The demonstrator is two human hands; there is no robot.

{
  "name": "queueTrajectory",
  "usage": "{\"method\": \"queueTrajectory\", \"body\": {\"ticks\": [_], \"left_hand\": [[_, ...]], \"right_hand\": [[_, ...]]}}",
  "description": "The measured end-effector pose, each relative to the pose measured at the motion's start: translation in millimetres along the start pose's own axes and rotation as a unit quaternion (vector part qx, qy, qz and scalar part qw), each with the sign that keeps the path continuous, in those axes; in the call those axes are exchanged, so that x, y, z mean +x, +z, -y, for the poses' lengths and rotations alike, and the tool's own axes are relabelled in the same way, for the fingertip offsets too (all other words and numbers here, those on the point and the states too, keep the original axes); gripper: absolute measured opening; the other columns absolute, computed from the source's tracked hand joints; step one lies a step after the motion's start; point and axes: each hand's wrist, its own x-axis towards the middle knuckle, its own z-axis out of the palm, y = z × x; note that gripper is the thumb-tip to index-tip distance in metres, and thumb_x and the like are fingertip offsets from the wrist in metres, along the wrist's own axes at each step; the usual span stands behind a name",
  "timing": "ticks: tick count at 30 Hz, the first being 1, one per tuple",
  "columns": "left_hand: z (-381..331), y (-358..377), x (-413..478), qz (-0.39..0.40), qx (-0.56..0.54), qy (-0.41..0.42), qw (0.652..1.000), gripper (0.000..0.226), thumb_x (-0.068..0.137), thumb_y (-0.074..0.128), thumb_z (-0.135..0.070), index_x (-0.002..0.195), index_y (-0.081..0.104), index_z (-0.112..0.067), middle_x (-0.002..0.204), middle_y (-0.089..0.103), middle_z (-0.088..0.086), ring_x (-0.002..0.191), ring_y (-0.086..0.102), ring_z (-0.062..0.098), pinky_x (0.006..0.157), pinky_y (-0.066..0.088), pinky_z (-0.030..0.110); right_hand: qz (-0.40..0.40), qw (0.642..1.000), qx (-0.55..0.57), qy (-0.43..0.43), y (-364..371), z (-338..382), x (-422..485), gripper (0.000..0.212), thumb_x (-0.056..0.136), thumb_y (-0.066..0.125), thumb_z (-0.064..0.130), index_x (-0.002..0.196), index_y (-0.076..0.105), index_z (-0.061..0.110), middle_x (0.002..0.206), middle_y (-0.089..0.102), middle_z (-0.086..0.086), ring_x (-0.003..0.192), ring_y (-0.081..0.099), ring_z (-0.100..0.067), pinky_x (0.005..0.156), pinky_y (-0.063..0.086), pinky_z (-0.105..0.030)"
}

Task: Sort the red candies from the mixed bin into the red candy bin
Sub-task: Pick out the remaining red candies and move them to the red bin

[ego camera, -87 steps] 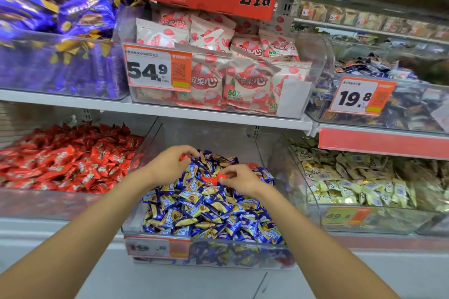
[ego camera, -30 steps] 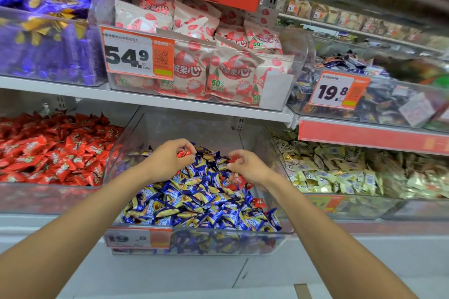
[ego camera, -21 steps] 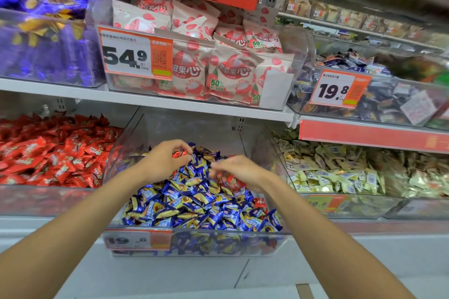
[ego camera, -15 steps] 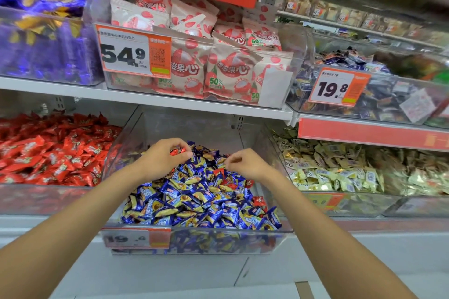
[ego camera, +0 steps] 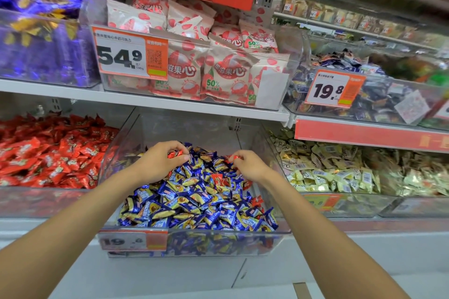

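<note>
Two hands (ego camera: 158, 164) (ego camera: 251, 167), each with one red candy (ego camera: 175, 153) (ego camera: 235, 158), long axis roughly crosswise.

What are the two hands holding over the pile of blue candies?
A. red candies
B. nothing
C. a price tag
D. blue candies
A: the left hand pinches a red candy in its fingers, and the right hand pinches a second red candy, both above the mixed bin.

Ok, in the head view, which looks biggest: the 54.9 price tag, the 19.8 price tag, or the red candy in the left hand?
Largest: orange-and-white 54.9 paper price tag.
Then: orange-and-white 19.8 paper price tag.
Smallest: red wrapped candy pinched in the left hand.
</note>
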Motion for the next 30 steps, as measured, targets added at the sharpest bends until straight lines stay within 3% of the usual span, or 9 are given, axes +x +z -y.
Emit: {"method": "queueTrajectory", "body": {"ticks": [2, 5, 6, 10, 13, 15, 21, 26, 30], "left_hand": [[-1, 0, 0, 0.007, 0.007, 0.002, 1.000, 0.013, 0.094, 0.055, -0.033, 0.097, 0.063, -0.024, 0.081, 0.066, 0.003, 0.039, 0.039, 0.007, 0.046, 0.034, 0.021], [-2, 1, -2, 0.013, 0.009, 0.006, 1.000, 0.014, 0.094, 0.055, -0.034, 0.096, 0.063, -0.024, 0.069, 0.060, 0.003, 0.039, 0.036, 0.005, 0.049, 0.032, 0.022], [-2, 0, -2, 0.015, 0.005, 0.006, 1.000, 0.013, 0.094, 0.055, -0.034, 0.096, 0.063, -0.024, 0.067, 0.057, 0.003, 0.041, 0.036, 0.007, 0.048, 0.032, 0.023], [-1, -1, -4, 0.007, -0.002, 0.005, 1.000, 0.012, 0.096, 0.052, -0.031, 0.095, 0.062, -0.024, 0.068, 0.055, 0.006, 0.050, 0.040, 0.014, 0.051, 0.033, 0.026], [-3, -1, -2, -0.006, 0.000, 0.000, 1.000, 0.013, 0.098, 0.047, -0.028, 0.096, 0.057, -0.021, 0.064, 0.051, 0.001, 0.045, 0.040, 0.009, 0.048, 0.035, 0.025], [-7, 1, 1, 0.000, -0.013, 0.005, 1.000, 0.011, 0.098, 0.047, -0.026, 0.096, 0.056, -0.021, 0.068, 0.053, 0.003, 0.056, 0.048, 0.018, 0.054, 0.041, 0.033], [-43, 27, 0, 0.050, -0.088, 0.057, 0.993, 0.022, 0.096, 0.051, -0.007, 0.106, 0.064, -0.021, 0.082, 0.061, 0.004, 0.058, 0.051, 0.007, 0.051, 0.043, 0.019], [-67, 91, 19, 0.120, -0.024, 0.078, 0.989, 0.010, 0.091, 0.062, -0.017, 0.094, 0.072, -0.015, 0.062, 0.054, -0.012, 0.052, 0.050, 0.000, 0.055, 0.038, 0.015], [-71, 139, 47, 0.178, 0.074, 0.070, 0.979, 0.027, 0.085, 0.070, -0.027, 0.106, 0.071, -0.010, 0.090, 0.061, -0.009, 0.084, 0.058, 0.002, 0.072, 0.039, 0.018]], "right_hand": [[-0.015, 1.000, -0.013, -0.006, 8, -3, 3, 0.030, 0.099, 0.050, 0.026, 0.098, 0.061, -0.002, 0.083, 0.055, -0.021, 0.066, 0.046, -0.017, 0.068, 0.045, -0.033], [0.020, 1.000, -0.020, -0.007, 24, -7, 8, 0.036, 0.095, 0.057, 0.027, 0.111, 0.064, -0.005, 0.108, 0.066, -0.021, 0.096, 0.062, -0.030, 0.091, 0.048, -0.042], [0.040, 0.999, -0.024, -0.008, 29, -8, 8, 0.034, 0.094, 0.060, 0.025, 0.110, 0.066, -0.004, 0.105, 0.067, -0.021, 0.091, 0.064, -0.028, 0.092, 0.049, -0.044], [0.048, 0.999, -0.012, -0.008, 37, -3, 7, 0.018, 0.093, 0.060, 0.017, 0.084, 0.069, 0.005, 0.079, 0.065, -0.006, 0.069, 0.055, -0.015, 0.075, 0.052, -0.039], [0.020, 1.000, 0.022, -0.010, 17, 13, -6, 0.018, 0.099, 0.047, 0.018, 0.093, 0.060, 0.007, 0.075, 0.059, -0.008, 0.050, 0.045, -0.008, 0.047, 0.039, -0.022], [-0.007, 0.998, 0.056, -0.033, -3, 21, -20, 0.012, 0.099, 0.047, 0.016, 0.097, 0.057, 0.009, 0.071, 0.061, -0.004, 0.040, 0.043, -0.001, 0.040, 0.033, -0.017], [-0.081, 0.992, 0.059, -0.081, -61, 6, -71, 0.025, 0.100, 0.041, 0.004, 0.109, 0.064, 0.003, 0.062, 0.048, -0.004, 0.033, 0.039, -0.001, 0.036, 0.028, -0.009], [-0.122, 0.986, 0.103, -0.045, -87, -37, -96, 0.036, 0.103, 0.039, 0.019, 0.094, 0.066, -0.004, 0.057, 0.045, -0.013, 0.037, 0.033, -0.007, 0.038, 0.028, -0.012], [-0.115, 0.977, 0.177, -0.042, -88, -44, -107, 0.036, 0.101, 0.046, 0.018, 0.076, 0.061, -0.003, 0.052, 0.045, -0.004, 0.032, 0.032, -0.005, 0.034, 0.025, -0.015]]}}
